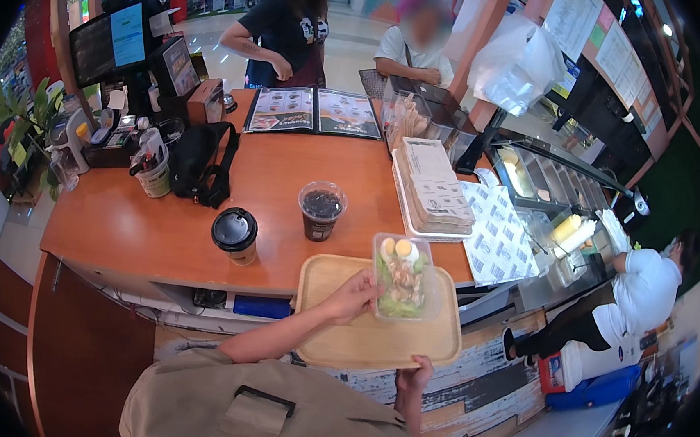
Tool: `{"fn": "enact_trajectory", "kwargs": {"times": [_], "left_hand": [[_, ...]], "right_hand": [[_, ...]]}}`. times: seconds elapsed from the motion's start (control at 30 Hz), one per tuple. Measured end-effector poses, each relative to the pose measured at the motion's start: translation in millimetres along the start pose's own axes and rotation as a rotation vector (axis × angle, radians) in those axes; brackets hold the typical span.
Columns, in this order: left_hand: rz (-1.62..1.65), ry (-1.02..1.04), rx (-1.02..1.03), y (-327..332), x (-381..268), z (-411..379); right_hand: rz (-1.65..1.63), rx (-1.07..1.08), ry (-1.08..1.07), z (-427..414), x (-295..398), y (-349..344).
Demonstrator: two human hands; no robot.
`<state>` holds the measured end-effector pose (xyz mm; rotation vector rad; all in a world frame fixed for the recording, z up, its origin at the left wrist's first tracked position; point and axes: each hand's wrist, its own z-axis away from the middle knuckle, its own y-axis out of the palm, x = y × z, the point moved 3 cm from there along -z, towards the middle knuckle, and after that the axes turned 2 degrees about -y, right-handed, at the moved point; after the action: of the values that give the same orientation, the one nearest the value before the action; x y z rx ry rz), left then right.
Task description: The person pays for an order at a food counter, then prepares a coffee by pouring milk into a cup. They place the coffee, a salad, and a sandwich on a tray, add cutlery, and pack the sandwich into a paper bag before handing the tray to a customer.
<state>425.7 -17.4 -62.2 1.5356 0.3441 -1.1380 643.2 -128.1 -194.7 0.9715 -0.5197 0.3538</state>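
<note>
My left hand (355,295) grips the left edge of a clear plastic salad container (402,278), which holds lettuce, halved boiled egg and chopped topping. Beneath the container lies a light wooden tray (328,340); whether the two touch is hard to tell. At the tray's near right edge, my right hand (415,373) holds it, the thumb on the rim. The tray's far side overlaps the counter edge. Beyond it on the counter stand a paper cup with a black lid (234,234) and a clear plastic cup of dark drink (321,210).
An open menu (315,112) lies at the counter's far edge, near two people. A black bag (201,164) and a monitor (108,42) are at left. Paper sleeves fill a white basket (402,201) at right, near food bins (544,178). A co-worker (640,290) is farther right.
</note>
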Motion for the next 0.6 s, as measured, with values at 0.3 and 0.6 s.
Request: {"fn": "enact_trajectory", "kwargs": {"times": [0.3,0.6], "left_hand": [[-0.136,-0.115,-0.079,-21,33,-8],[-1.231,0.338,-0.233,-33,-108,53]], "right_hand": [[0.342,0.178,0.101,-32,-35,14],[0.196,0.162,0.124,-22,-41,28]]}}
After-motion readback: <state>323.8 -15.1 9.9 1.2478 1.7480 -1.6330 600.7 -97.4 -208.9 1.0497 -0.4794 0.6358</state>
